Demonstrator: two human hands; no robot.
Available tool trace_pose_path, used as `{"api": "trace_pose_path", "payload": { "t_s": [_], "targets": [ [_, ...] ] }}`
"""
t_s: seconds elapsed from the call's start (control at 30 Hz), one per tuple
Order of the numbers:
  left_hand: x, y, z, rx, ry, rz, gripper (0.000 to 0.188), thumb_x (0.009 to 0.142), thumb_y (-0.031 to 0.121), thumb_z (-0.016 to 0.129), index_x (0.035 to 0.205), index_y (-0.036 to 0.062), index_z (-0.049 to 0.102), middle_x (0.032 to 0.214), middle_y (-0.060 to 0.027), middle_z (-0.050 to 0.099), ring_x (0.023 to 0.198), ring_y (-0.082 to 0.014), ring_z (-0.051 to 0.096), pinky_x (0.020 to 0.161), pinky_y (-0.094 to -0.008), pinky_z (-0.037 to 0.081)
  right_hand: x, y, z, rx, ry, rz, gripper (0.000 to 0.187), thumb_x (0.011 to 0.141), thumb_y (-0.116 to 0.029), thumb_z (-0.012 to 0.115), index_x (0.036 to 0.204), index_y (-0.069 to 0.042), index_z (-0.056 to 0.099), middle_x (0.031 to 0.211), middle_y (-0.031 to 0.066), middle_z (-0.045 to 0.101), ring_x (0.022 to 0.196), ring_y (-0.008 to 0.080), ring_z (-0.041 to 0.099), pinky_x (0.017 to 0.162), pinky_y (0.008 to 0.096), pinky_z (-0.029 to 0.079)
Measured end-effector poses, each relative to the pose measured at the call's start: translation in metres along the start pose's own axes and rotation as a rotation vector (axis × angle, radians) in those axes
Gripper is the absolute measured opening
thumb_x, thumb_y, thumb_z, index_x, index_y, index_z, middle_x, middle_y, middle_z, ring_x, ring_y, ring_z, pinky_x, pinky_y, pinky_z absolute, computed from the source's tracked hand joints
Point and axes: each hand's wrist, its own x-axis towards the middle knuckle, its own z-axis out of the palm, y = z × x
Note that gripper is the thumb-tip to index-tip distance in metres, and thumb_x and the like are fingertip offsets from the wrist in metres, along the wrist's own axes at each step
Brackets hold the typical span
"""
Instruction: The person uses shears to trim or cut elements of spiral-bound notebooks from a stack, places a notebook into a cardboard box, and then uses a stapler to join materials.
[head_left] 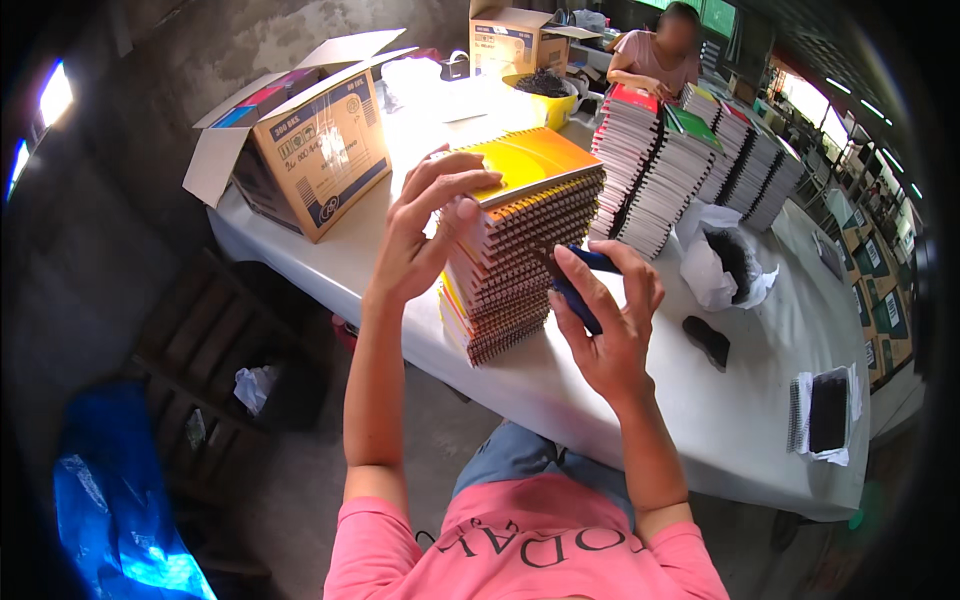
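Note:
A tall stack of spiral-bound notebooks [515,245] stands on the white-covered table, wire coils facing me. The top notebook [540,158] has a yellow-orange cover. Resting on the stack's upper left corner is my left hand [425,225], its fingers apart and stretched over the cover, its thumb by the side edge. My right hand [615,330] grips blue-handled pliers [577,303] between thumb and fingers. The jaws of the pliers point at the coils on the stack's right side; whether they pinch a wire is too small to tell.
An open carton [320,150] stands at the left. Further notebook stacks [645,165] rise at the right, with a person [662,55] behind them. A white bag with dark contents [722,262], a dark object [707,342] and a small box of dark pieces [828,412] lie nearer.

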Motion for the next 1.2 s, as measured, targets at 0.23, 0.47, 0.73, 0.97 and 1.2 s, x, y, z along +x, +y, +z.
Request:
{"api": "trace_pose_path", "payload": {
  "t_s": [0.23, 0.47, 0.73, 0.97, 1.2],
  "targets": [
    [-0.008, -0.001, 0.011, -0.171, 0.099, -0.046, 0.029, 0.094, 0.029, 0.051, 0.109, 0.0089, 0.065, 0.118, -0.0127, 0.052, 0.113, -0.0248, 0.049, 0.092, -0.0376, 0.042, 0.010, -0.004, 0.022, 0.028, 0.009, -0.005, 0.043, 0.079, -0.024, 0.069, 0.122, -0.028, 0.060, 0.113, 0.0066, 0.051, 0.105, 0.0217, 0.048, 0.091, 0.0404, 0.026],
    [-0.009, -0.002, 0.011, -0.191, 0.095, -0.052, 0.028, 0.093, 0.028, 0.052, 0.110, 0.0088, 0.064, 0.118, -0.0128, 0.052, 0.114, -0.0251, 0.048, 0.094, -0.0379, 0.040, 0.009, -0.008, 0.028, 0.235, -0.035, 0.044, 0.042, 0.082, -0.019, 0.066, 0.124, -0.022, 0.059, 0.096, 0.0085, 0.058, 0.076, 0.0200, 0.056, 0.064, 0.0313, 0.045],
    [-0.010, -0.005, 0.013, -0.207, 0.094, -0.037, 0.026, 0.093, 0.025, 0.051, 0.109, 0.0085, 0.064, 0.118, -0.0132, 0.053, 0.114, -0.0260, 0.049, 0.095, -0.0380, 0.039, 0.011, -0.030, 0.000, 1.529, -0.376, 0.915, 0.038, 0.096, -0.026, 0.050, 0.128, -0.006, 0.048, 0.084, 0.0045, 0.060, 0.063, 0.0086, 0.058, 0.048, 0.0202, 0.045],
    [-0.009, -0.002, 0.009, -0.196, 0.083, -0.055, 0.027, 0.093, 0.027, 0.052, 0.109, 0.0089, 0.064, 0.119, -0.0122, 0.053, 0.115, -0.0248, 0.049, 0.096, -0.0378, 0.039, -0.001, -0.026, 0.014, 0.058, -0.076, 0.191, 0.041, 0.086, -0.028, 0.061, 0.125, -0.016, 0.055, 0.107, 0.0123, 0.051, 0.099, 0.0249, 0.050, 0.090, 0.0400, 0.031],
    [-0.010, -0.003, 0.009, -0.214, 0.082, -0.062, 0.027, 0.093, 0.027, 0.052, 0.110, 0.0095, 0.064, 0.118, -0.0118, 0.053, 0.115, -0.0245, 0.048, 0.097, -0.0378, 0.038, 0.000, -0.022, 0.022, -0.081, -0.086, 0.059, 0.045, 0.082, -0.028, 0.064, 0.126, -0.022, 0.056, 0.109, 0.0097, 0.050, 0.100, 0.0224, 0.048, 0.091, 0.0415, 0.027]
  ]
}}
